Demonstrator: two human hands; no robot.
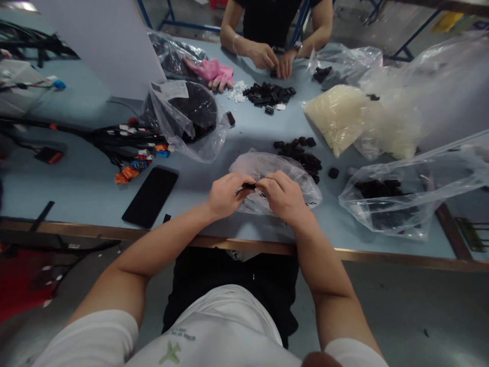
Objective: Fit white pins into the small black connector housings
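My left hand (224,194) and my right hand (281,197) meet above the near edge of the pale blue table (87,178). Both are closed in a pinch on a small black plastic part (250,186) held between them. Right under the hands lies a small clear plastic bag (263,168). A loose heap of similar black parts (301,153) sits on the table just beyond the bag.
A black phone (151,196) lies to the left, next to a wire harness with coloured connectors (130,148). Clear bags of black parts (397,199) and white parts (344,117) lie to the right. Across the table a co-worker's hands (273,58) handle black parts; pink gloves (212,71) lie nearby.
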